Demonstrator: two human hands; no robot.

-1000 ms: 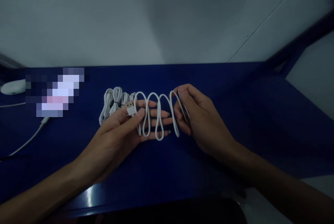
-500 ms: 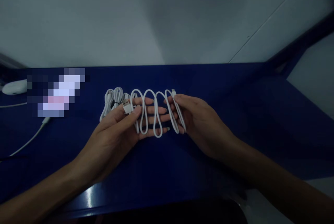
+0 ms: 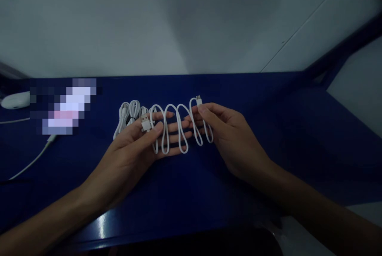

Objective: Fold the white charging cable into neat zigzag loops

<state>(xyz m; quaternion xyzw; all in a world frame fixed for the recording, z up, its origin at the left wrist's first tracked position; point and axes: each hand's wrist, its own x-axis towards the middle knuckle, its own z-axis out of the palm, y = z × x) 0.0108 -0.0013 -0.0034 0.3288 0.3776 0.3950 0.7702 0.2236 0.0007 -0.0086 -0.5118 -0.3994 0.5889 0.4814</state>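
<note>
A white USB charging cable [image 3: 179, 122] stretches between my two hands in a row of wavy loops above the blue table. My left hand [image 3: 137, 136] holds the end with the flat USB plug [image 3: 145, 122], its thumb pressing on the cable and its other fingers stretched out behind the loops. Between thumb and fingers, my right hand [image 3: 229, 132] pinches the other end, where the small plug [image 3: 198, 100] points up. Partly hidden behind my left hand lie several bundled white cables [image 3: 128, 114], at least one with a dark tie round it.
The blue tabletop [image 3: 191, 192] runs back to a grey wall [image 3: 209, 21]. At the left lies a pixelated bright-screened device [image 3: 71, 104] with a white cord [image 3: 32, 164] plugged into it. Beside it is a white rounded object [image 3: 16, 100]. A blue frame bar [image 3: 337, 61] rises at the right.
My right hand has risen slightly, and the small plug now stands higher and more upright. The loops near it have shifted up a little. The left hand keeps nearly the same place.
</note>
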